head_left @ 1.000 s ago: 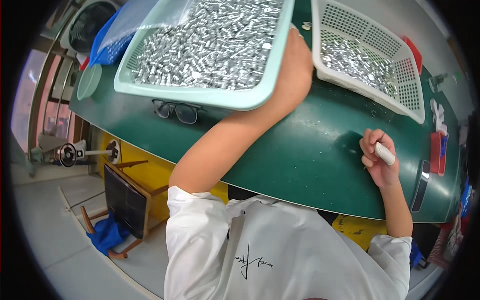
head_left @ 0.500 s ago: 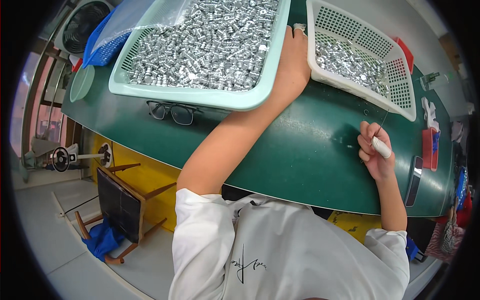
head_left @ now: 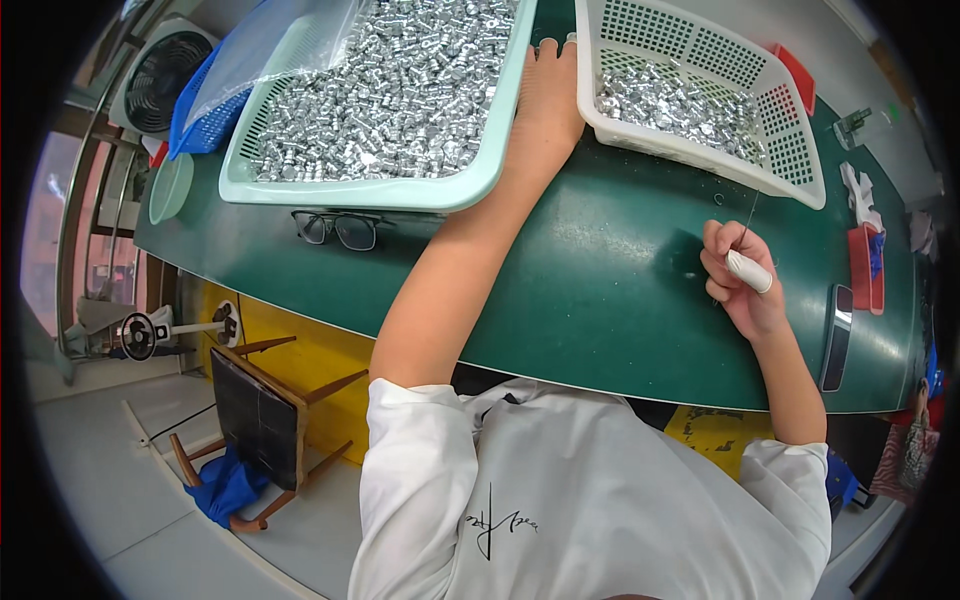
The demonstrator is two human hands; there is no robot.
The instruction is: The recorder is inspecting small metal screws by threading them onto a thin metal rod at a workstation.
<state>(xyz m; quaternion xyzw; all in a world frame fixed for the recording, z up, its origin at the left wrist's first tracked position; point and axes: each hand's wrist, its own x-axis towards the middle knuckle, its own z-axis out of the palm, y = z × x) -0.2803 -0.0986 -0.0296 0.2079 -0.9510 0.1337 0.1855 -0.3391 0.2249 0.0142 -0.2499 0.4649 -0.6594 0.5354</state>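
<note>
My left hand [head_left: 552, 105] reaches away from me through the gap between the light green basket [head_left: 340, 192] and the white basket [head_left: 700, 160]. Its back faces up and its fingers look stretched out and slightly apart, with white covers on some tips; what lies beyond them is hidden. My right hand [head_left: 742, 275] is raised over the table near the white basket's front corner, fingers curled around a thin, dark metal pick [head_left: 751, 215] that points up. A white finger cover [head_left: 748, 271] sits on one of its digits. Small silvery metal parts [head_left: 400, 100] heap the green basket; fewer lie in the white one.
Glasses [head_left: 337, 230] lie before the green basket on the green table [head_left: 590, 300]. At the right are a phone [head_left: 837, 338] and a red box [head_left: 866, 268]. A tiny ring [head_left: 718, 200] lies by the white basket. A chair [head_left: 260, 420] stands at the lower left.
The whole view has shifted slightly, so the baskets appear further left and higher. Both hands keep nearly the same pose, the right still gripping the pick.
</note>
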